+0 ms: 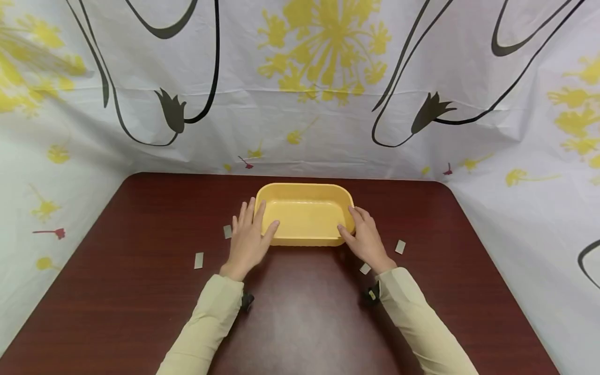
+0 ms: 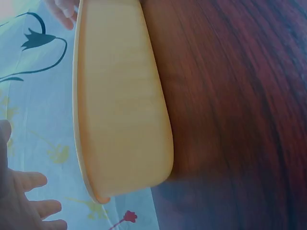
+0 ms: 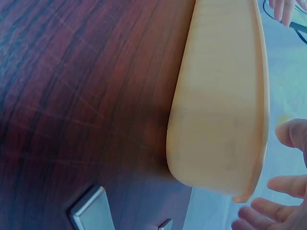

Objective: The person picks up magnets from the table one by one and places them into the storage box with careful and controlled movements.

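A yellow rectangular plastic basin point(image 1: 304, 216) with rounded corners stands on the table, with nothing inside it. My left hand point(image 1: 246, 242) is at its left end, fingers spread and straight, the thumb reaching over the near left corner in the head view. At the right end is my right hand point(image 1: 367, 239), its fingers loosely bent and its thumb over the near right corner. Both wrist views show the basin's outer side wall point(image 2: 120, 105). There, the left fingers point(image 2: 41, 209) and right fingers point(image 3: 268, 206) appear apart from the rim, gripping nothing.
Several small grey flat rectangular pieces lie on the dark red-brown table point(image 1: 300, 312): two left of the basin, one point(image 1: 199, 260) farther out, and two on the right, one point(image 1: 365, 268) beside the right wrist. A white floral cloth point(image 1: 300, 130) hangs behind and at the sides.
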A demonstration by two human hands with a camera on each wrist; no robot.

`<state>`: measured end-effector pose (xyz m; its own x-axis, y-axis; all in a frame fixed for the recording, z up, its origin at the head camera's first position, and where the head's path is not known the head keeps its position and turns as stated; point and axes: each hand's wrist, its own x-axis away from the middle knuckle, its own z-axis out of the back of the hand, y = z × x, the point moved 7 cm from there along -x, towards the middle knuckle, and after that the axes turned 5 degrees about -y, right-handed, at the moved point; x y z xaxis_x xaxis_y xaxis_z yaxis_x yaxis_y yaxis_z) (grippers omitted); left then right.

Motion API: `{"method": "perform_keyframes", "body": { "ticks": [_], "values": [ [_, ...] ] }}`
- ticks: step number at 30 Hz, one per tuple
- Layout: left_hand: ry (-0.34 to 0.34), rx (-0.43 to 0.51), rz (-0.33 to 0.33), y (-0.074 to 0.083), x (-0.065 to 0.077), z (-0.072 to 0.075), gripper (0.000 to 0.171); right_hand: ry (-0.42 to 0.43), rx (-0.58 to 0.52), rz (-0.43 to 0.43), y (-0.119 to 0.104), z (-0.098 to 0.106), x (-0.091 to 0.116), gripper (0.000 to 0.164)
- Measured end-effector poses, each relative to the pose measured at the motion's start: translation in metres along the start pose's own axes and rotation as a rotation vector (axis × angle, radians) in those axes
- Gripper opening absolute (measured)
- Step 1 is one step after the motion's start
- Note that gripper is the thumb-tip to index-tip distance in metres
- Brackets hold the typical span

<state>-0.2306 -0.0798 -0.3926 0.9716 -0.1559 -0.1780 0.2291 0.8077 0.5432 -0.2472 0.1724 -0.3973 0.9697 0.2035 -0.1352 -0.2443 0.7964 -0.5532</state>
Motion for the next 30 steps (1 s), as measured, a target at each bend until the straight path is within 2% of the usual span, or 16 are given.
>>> {"method": "perform_keyframes", "body": {
  "ticks": [5, 15, 24, 30],
  "values": [
    [0.040, 0.042, -0.007, -0.005, 0.002, 0.005, 0.062, 0.007, -0.045, -0.027, 0.009, 0.001, 0.001, 0.059],
    [0.120, 0.052, 0.016, -0.024, 0.008, 0.021, 0.057, 0.032, -0.074, -0.045, 0.020, -0.001, 0.002, 0.056],
    [0.210, 0.077, 0.017, -0.039, 0.018, 0.036, 0.053, 0.098, -0.104, -0.086, 0.023, -0.001, 0.002, 0.050],
    [0.235, 0.083, 0.016, -0.048, 0.025, 0.040, 0.053, 0.129, -0.137, -0.125, 0.027, -0.004, 0.002, 0.049]
  ]
}}
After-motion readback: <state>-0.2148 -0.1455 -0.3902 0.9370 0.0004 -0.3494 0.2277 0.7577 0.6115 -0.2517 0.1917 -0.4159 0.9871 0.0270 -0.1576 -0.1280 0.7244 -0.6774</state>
